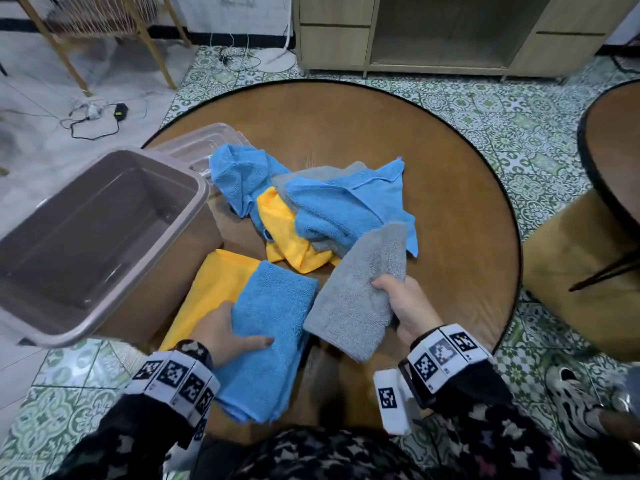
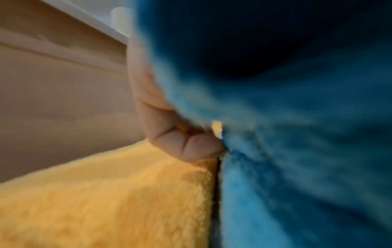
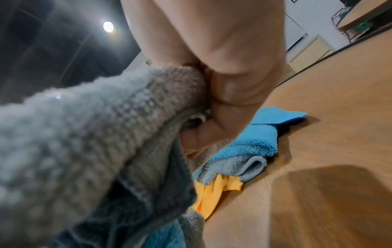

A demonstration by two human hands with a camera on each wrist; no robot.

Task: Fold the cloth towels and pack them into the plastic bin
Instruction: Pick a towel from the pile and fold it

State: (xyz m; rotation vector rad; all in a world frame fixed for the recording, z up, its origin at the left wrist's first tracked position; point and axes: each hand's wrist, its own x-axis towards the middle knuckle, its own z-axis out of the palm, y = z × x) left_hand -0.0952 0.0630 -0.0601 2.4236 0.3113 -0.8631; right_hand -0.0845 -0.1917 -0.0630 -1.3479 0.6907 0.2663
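Note:
My left hand (image 1: 230,332) grips the left edge of a folded blue towel (image 1: 273,323) near the table's front, thumb on top, fingers under it. In the left wrist view the blue towel (image 2: 297,151) fills the right side beside a curled finger (image 2: 186,144). That towel lies partly over a folded yellow towel (image 1: 214,289) (image 2: 106,201). My right hand (image 1: 405,303) holds a folded grey towel (image 1: 360,292) (image 3: 84,134) lifted off the table. An empty taupe plastic bin (image 1: 100,237) stands at the left. A loose heap of blue, grey and yellow towels (image 1: 322,206) (image 3: 250,147) lies mid-table.
The round wooden table (image 1: 450,168) has bare surface at the back and right. A clear plastic lid (image 1: 204,147) lies behind the bin. A second table (image 1: 609,140) and a brown stool (image 1: 575,271) stand on the right; cables and a cabinet lie beyond.

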